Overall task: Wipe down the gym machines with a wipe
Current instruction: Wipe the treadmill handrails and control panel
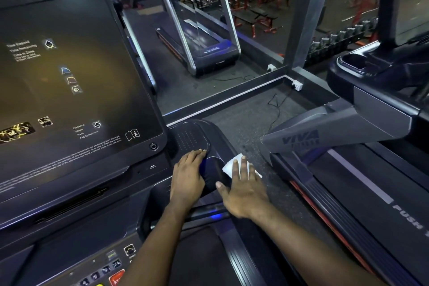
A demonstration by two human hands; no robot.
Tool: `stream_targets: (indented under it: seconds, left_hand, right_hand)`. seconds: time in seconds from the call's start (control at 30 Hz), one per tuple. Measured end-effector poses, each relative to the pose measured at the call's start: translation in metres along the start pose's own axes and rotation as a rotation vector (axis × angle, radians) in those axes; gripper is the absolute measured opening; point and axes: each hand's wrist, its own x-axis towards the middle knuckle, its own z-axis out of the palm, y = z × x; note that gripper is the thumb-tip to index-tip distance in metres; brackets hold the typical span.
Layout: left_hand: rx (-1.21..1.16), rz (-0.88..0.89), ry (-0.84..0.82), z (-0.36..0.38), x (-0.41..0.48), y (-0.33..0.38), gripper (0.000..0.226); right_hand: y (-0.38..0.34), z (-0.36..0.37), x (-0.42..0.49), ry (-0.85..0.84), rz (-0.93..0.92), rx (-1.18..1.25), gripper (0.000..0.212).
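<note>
Head view: right fingers (243,167) straight, pressing white wipe (230,164) against outer edge of treadmill handrail (214,175); right hand (243,191) flat. Left hand (188,177) relaxed, resting atop same handrail. Console screen (69,81) at left.

Glossy dark plastic treadmill console (69,90) at left; matt white paper-like wipe (232,165) lower centre; rough speckled rubber floor (250,114); brushed metal post (304,14) upper right.

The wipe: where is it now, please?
Head view, lower centre: the white wipe lies under the right hand, flat on the treadmill arm, just right of the left hand.
</note>
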Motion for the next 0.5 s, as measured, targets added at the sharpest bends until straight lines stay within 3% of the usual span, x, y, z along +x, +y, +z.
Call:
stream_targets:
  seconds: [0.2, 0.33, 0.5]
  left_hand:
    - [0.005, -0.021, -0.024, -0.005, 0.002, 0.002, 0.074]
    - [0.000, -0.024, -0.014, -0.005, 0.004, -0.002, 0.073]
    - [0.007, -0.011, 0.010, -0.007, 0.016, -0.005, 0.058]
  right_hand:
    - [0.000, -0.032, 0.045, -0.076, -0.125, 0.092, 0.073]
    - [0.000, -0.015, 0.023, -0.075, -0.102, -0.043, 0.074]
    - [-0.012, -0.040, 0.066, -0.075, -0.149, 0.067, 0.070]
